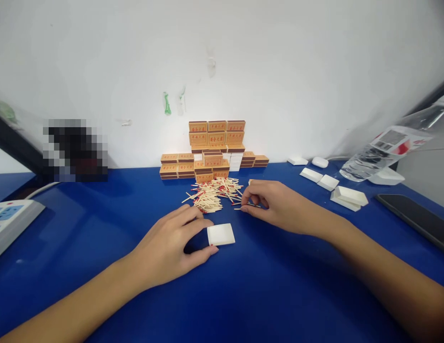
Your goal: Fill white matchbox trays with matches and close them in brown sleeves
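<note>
My left hand (171, 243) holds a small white matchbox tray (222, 234) by its left end, thumb at the near side and index finger at the far side. A red match head shows at the tray's near left corner. My right hand (268, 202) is closed in a pinch low over the table, with a matchstick (237, 209) at its fingertips; how many it holds is hard to make out. Between and beyond my hands lies a loose pile of red-tipped matches (211, 195). Behind the pile stand stacked orange matchboxes (216, 138) against the wall.
Several white trays (348, 196) lie at the right on the blue table (222, 295). A tilted water bottle (382, 147), a white rounded case (320, 162) and a dark phone (418, 219) are also there. A power strip (14, 221) sits at the left edge.
</note>
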`<act>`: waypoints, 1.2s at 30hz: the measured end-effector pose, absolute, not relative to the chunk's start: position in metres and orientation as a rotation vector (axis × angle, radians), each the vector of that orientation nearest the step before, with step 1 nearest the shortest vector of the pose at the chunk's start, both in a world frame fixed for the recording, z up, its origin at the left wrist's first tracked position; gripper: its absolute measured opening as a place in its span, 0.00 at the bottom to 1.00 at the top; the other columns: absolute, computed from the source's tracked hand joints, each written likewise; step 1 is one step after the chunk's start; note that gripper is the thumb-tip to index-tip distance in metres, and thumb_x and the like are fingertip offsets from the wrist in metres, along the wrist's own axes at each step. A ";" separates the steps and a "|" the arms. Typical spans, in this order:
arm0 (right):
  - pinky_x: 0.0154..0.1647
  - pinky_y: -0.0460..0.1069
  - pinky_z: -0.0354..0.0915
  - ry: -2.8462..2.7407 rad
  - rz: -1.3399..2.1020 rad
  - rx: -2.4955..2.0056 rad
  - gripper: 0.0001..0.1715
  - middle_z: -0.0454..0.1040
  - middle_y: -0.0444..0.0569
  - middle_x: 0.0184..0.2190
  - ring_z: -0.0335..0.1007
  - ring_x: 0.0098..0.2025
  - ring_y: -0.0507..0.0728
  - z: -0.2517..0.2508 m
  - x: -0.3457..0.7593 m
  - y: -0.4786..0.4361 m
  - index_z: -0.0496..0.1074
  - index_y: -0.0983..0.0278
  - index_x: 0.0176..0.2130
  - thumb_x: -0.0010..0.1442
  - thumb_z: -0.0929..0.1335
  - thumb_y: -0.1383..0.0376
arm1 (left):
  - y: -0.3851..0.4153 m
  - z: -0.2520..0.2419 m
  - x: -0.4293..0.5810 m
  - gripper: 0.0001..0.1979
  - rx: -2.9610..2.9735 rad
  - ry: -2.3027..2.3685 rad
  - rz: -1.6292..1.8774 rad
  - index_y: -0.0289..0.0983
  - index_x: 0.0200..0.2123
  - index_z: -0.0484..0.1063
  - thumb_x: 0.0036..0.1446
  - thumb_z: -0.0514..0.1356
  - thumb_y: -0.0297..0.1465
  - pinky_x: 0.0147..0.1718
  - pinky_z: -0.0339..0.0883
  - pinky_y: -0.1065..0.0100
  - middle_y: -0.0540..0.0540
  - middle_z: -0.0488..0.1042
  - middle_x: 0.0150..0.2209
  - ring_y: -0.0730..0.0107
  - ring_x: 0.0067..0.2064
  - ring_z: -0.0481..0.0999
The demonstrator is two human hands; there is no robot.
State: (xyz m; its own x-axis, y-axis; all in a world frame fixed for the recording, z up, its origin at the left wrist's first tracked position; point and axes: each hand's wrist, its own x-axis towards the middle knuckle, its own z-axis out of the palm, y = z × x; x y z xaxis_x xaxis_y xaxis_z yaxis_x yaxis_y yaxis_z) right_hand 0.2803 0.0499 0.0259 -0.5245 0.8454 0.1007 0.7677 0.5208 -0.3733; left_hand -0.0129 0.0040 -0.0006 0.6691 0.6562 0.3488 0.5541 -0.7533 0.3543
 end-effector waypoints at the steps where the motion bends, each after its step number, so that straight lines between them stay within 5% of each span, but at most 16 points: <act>1: 0.35 0.50 0.60 -2.514 0.438 -1.366 0.07 0.75 0.48 0.35 0.68 0.35 0.55 0.022 0.282 0.052 0.76 0.61 0.38 0.68 0.69 0.61 | 0.004 -0.001 -0.013 0.13 2.669 0.978 0.679 0.40 0.52 0.76 0.67 0.66 0.38 0.44 0.73 0.58 0.44 0.75 0.45 0.60 0.44 0.75; 10: 0.31 0.50 0.61 -2.269 0.753 -1.489 0.13 0.74 0.46 0.29 0.66 0.30 0.55 0.030 0.258 0.032 0.73 0.61 0.35 0.68 0.67 0.57 | 0.002 -0.001 -0.013 0.26 2.664 1.021 0.740 0.37 0.35 0.74 0.53 0.72 0.55 0.35 0.66 0.61 0.47 0.73 0.34 0.63 0.36 0.71; 15: 0.27 0.50 0.59 -2.105 0.964 -1.555 0.14 0.75 0.44 0.27 0.67 0.28 0.54 0.031 0.235 0.008 0.74 0.61 0.32 0.66 0.67 0.57 | -0.003 -0.001 -0.006 0.20 2.647 0.906 0.752 0.37 0.32 0.74 0.60 0.71 0.48 0.33 0.63 0.63 0.49 0.70 0.30 0.66 0.34 0.69; 21: 0.26 0.49 0.59 -2.093 0.907 -1.577 0.09 0.74 0.44 0.24 0.66 0.27 0.53 0.026 0.215 -0.003 0.72 0.61 0.27 0.59 0.69 0.66 | -0.006 -0.002 -0.004 0.13 2.660 0.839 0.760 0.37 0.35 0.76 0.65 0.68 0.41 0.33 0.64 0.64 0.48 0.72 0.31 0.66 0.34 0.69; 28: 0.30 0.50 0.59 -2.124 0.519 -1.546 0.11 0.76 0.45 0.28 0.68 0.29 0.54 0.029 0.243 0.022 0.76 0.61 0.34 0.66 0.67 0.59 | -0.004 0.001 -0.005 0.15 2.701 0.956 0.766 0.36 0.39 0.77 0.65 0.68 0.44 0.36 0.68 0.61 0.46 0.75 0.34 0.64 0.36 0.72; 36: 0.28 0.50 0.60 -2.314 1.025 -1.537 0.17 0.78 0.46 0.27 0.69 0.28 0.54 0.040 0.244 0.010 0.77 0.62 0.29 0.66 0.69 0.56 | -0.005 0.003 -0.005 0.27 2.695 1.104 0.674 0.36 0.48 0.79 0.55 0.73 0.50 0.40 0.72 0.55 0.43 0.76 0.41 0.55 0.41 0.77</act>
